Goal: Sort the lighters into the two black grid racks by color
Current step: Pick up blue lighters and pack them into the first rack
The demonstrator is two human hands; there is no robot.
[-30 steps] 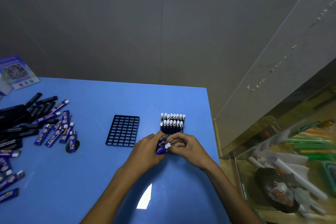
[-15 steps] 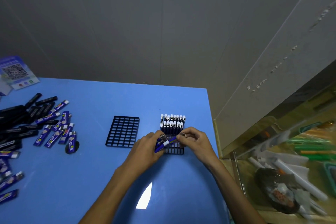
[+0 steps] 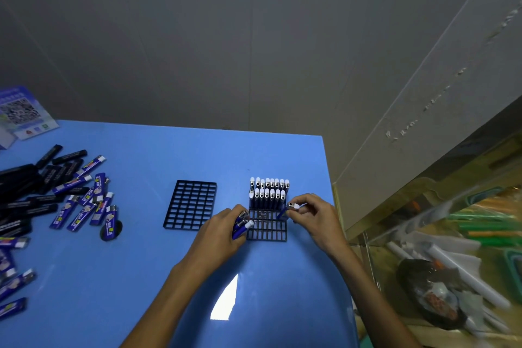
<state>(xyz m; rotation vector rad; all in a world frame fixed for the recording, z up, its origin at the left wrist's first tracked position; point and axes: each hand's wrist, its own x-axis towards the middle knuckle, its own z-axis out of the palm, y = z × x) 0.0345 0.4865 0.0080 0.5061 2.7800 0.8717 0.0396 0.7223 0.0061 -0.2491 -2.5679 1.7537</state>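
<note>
Two black grid racks lie on the blue table. The left rack [image 3: 191, 205] holds nothing. The right rack [image 3: 267, 230] has two back rows filled with upright blue lighters [image 3: 269, 193]. My left hand [image 3: 223, 230] grips a small bunch of blue lighters [image 3: 241, 225] at that rack's left edge. My right hand [image 3: 315, 216] pinches one blue lighter [image 3: 287, 209] by its top, tilted, its lower end at the rack's third row on the right side.
Loose blue lighters [image 3: 84, 203] and black lighters [image 3: 31, 186] lie scattered at the table's left. A QR-code card [image 3: 22, 111] stands at the back left. The table's right edge [image 3: 336, 206] borders a glass case with clutter [image 3: 440, 277].
My right hand took one lighter from the bunch in my left hand and carried it right and back, to the rack's right side. My left hand stayed beside the rack.
</note>
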